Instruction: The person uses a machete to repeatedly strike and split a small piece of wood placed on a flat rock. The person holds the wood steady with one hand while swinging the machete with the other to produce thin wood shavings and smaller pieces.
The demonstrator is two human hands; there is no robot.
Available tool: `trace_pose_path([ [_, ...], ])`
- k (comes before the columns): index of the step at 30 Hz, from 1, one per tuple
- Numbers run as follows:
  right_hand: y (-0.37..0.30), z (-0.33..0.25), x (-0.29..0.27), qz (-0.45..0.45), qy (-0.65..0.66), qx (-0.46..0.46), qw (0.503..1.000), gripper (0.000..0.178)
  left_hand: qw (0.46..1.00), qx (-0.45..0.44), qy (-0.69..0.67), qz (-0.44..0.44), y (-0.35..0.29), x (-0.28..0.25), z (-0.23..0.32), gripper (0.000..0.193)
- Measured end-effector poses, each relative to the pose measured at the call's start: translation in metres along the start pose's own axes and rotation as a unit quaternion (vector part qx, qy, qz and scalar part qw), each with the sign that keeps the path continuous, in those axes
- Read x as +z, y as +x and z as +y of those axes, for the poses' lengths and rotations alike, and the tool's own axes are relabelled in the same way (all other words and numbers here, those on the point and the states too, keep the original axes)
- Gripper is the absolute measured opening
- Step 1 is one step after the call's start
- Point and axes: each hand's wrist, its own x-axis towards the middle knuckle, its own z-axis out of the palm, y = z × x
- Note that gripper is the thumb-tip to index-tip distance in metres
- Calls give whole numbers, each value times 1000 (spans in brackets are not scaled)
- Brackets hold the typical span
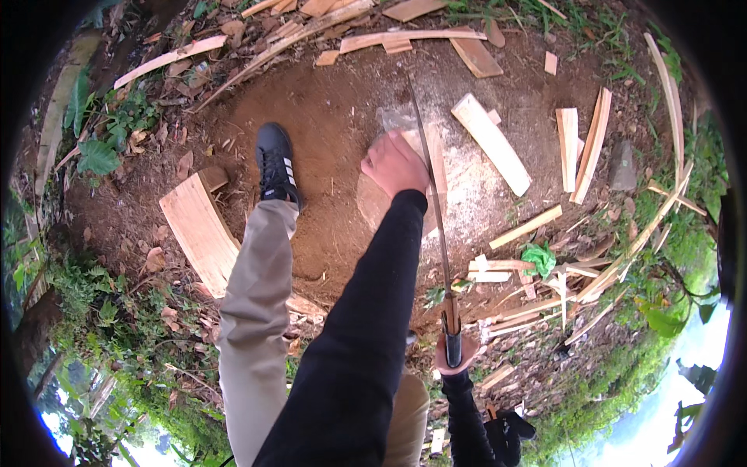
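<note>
The left hand [394, 165] pressed down on a pale piece of wood [438, 159], which lay on top of a round, dusty stump [375, 208] near the middle of the view. Its fingers were bent and their tips partly hidden, so I could not tell whether that grip was closed on the wood or only resting on it.

The right hand [455, 354], lower and closer to the body, had its grip wrapped around the dark handle of a long-bladed tool [433, 187]. The narrow brown blade, seen almost edge-on, ran away from the body, passing just to the right of the left hand and over the wood; whether its edge touched the wood could not be made out.

To the right of the stump lay 1 pale plank [492, 144], set at a slant, and beyond it 2 narrow strips [580, 148] stood out side by side on the brown ground [334, 109]. A crumpled green scrap [538, 259] sat among thin offcuts [498, 268]. On the left, 1 wide board [199, 229] lay near a dark shoe [274, 159] with pale stripes, below a beige trouser leg [255, 311].
</note>
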Motion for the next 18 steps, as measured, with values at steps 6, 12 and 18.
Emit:
trace_pose_path([
  [6,16,0,2,-6,5,-41,999,6,1000,14,2,-6,-1,4,2,48],
  [12,42,-24,5,5,87,28,996,25,998,-8,36,-49,-1,-4,9,47],
  [18,64,-13,10,12,70,-83,994,18,998,-4,31,-55,2,0,10,46],
])
